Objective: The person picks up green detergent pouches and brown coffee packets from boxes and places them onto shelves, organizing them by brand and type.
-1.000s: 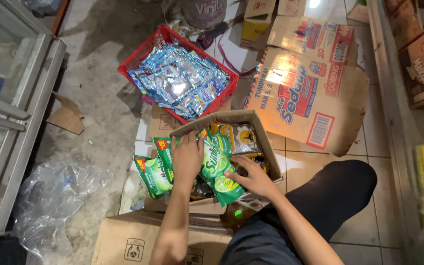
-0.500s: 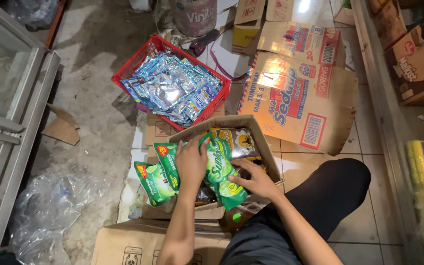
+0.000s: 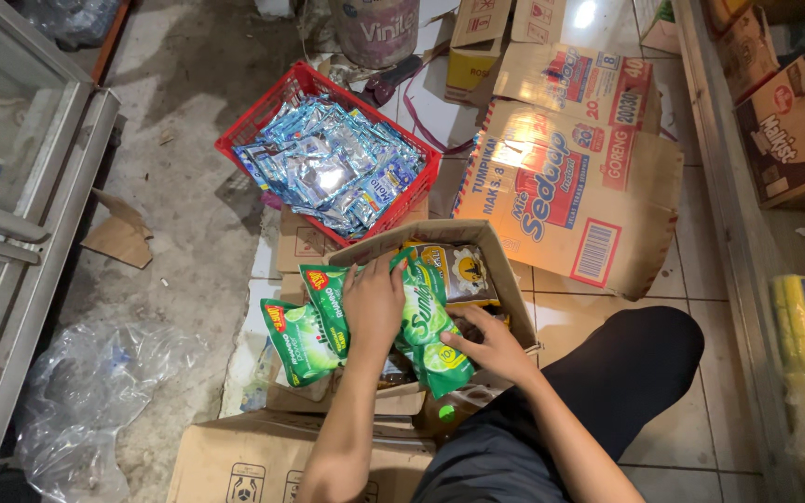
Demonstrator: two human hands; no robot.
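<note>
— Hands at work? Where were the green sachets?

— Left hand (image 3: 372, 303) lay flat, grasping green sachets (image 3: 328, 317) over an open cardboard box (image 3: 500, 270); right hand (image 3: 488, 343) pinched the strip's lower end.

— And beyond them?

— Red crate (image 3: 272, 107) of silver-blue packets sat above the hands; flattened printed carton (image 3: 561, 200) lay upper right.
</note>
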